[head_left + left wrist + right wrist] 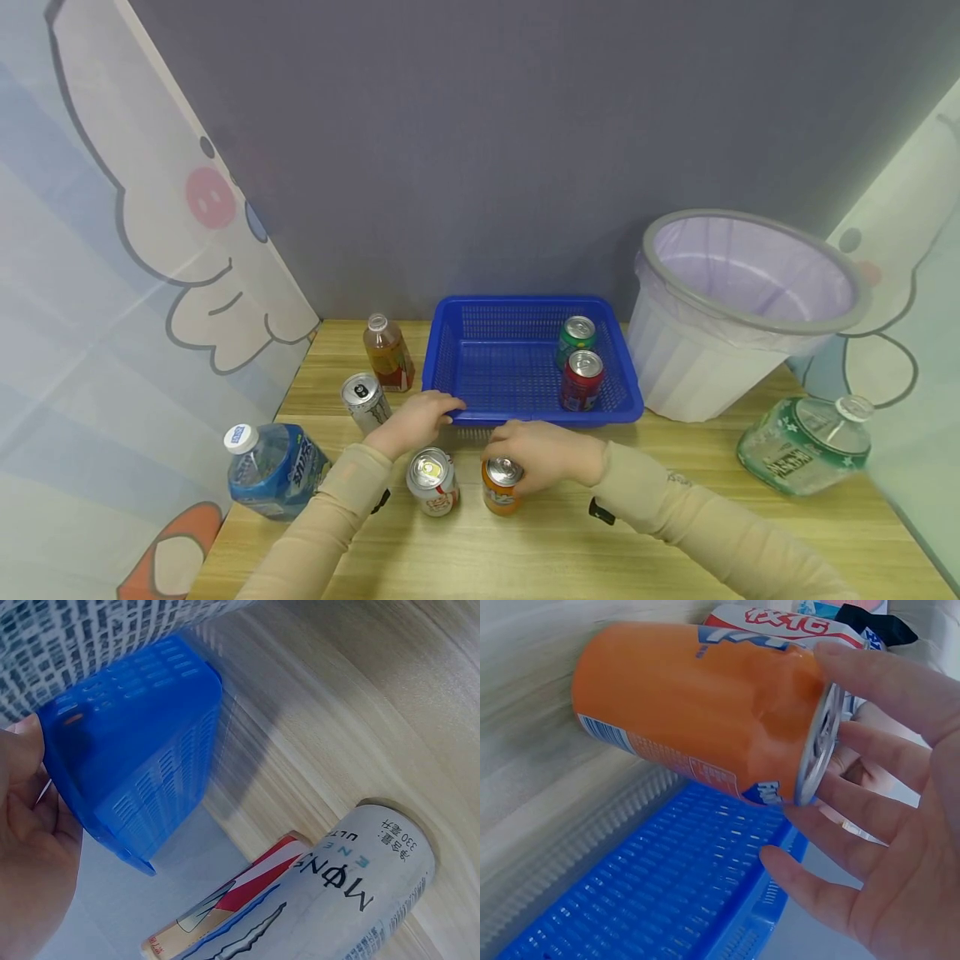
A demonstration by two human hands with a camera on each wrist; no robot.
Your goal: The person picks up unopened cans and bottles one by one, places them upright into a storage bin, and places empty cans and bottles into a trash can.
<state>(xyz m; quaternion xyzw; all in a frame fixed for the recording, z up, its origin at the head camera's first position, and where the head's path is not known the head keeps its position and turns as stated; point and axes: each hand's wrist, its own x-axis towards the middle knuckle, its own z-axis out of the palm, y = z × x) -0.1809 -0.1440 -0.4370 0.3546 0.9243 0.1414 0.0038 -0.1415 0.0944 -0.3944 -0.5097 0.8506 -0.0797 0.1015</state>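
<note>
My left hand [414, 423] grips the near-left rim of a blue plastic basket [491, 367], thumb and fingers pinching its edge [75, 791] in the left wrist view. With my right hand [546, 452] I hold an orange soda can [501, 502] by its top from above. The right wrist view shows the thumb on the upper side of this can [682, 697] and fingers around its lid end; its wall looks dented there. A white-and-red can [433, 492] stands between my hands. Inside the basket, at the right, are a green can [576, 337] and a dark red can [582, 385].
Left of the basket stand a white Monster can [367, 402] and an amber drink bottle [390, 358]. A large blue-labelled bottle [281, 471] is at far left. On the right are a lined white bin [675, 358] and a green-labelled bottle [802, 446]. A grey wall [480, 150] rises behind.
</note>
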